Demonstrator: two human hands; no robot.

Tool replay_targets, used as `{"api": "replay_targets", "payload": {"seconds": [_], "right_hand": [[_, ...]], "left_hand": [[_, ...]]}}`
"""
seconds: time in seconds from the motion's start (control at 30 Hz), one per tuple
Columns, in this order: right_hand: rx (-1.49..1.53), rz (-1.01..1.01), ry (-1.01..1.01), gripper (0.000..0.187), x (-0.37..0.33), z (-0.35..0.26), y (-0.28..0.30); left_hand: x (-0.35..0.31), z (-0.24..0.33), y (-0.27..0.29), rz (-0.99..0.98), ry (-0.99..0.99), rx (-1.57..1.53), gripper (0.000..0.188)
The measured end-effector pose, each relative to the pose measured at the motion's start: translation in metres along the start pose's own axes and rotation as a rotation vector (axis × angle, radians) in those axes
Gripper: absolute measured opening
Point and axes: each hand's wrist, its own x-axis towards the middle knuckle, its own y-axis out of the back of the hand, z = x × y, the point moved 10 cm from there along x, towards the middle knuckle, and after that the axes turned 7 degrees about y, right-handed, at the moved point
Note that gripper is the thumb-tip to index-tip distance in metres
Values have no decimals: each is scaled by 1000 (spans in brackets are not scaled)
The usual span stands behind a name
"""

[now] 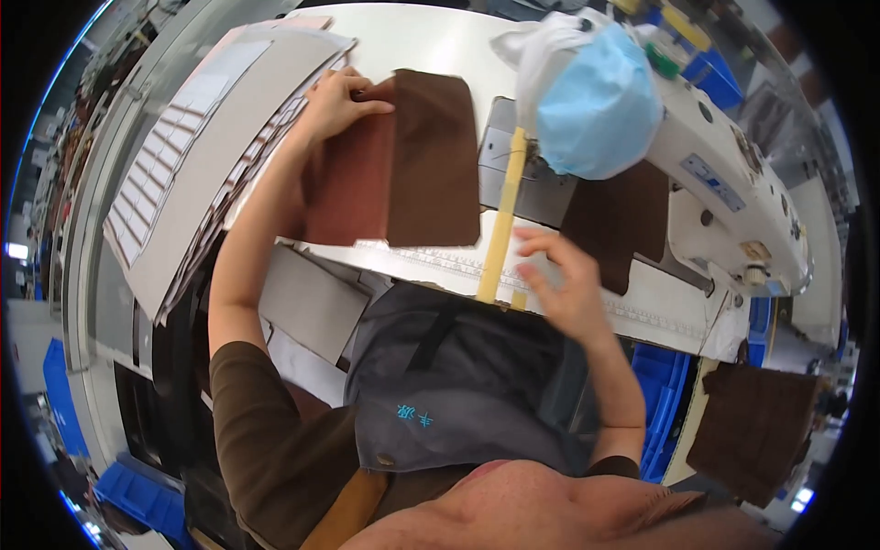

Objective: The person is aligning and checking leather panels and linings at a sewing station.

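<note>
My left hand (341, 103) grips the upper left edge of a brown panel (435, 160), with the thumb lying on its face. The panel has a reddish-brown left part and a dark brown right part, and it lies over the white tabletop (431, 38). My right hand (566, 282) is slightly blurred above the table's near edge, its fingers loosely bent and apart, with nothing visible in them. Just left of it runs a yellow tape strip (500, 225). A second dark brown piece (614, 225) lies on the sewing machine bed, beyond my right hand.
A white sewing machine (724, 156) stands at the right, a light blue cover (600, 105) over its head end. A tall stack of grey boards (225, 128) fills the left side. A ruler strip (440, 259) follows the near edge. More brown pieces (753, 431) hang at lower right.
</note>
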Motion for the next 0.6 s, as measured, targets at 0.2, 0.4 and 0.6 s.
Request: {"api": "replay_targets", "payload": {"seconds": [0.2,0.4,0.6], "right_hand": [[36,27,142,49,27,-48,-103],[-258,-96,443,16,18,-99,-173],[-115,-583,622,63,-20,-133,-237]], "left_hand": [[-140,64,59,112,-80,-902,44],[-269,38,15,150,381,-1337,74],[-393,-95,-13,614,789,-1240,37]]}}
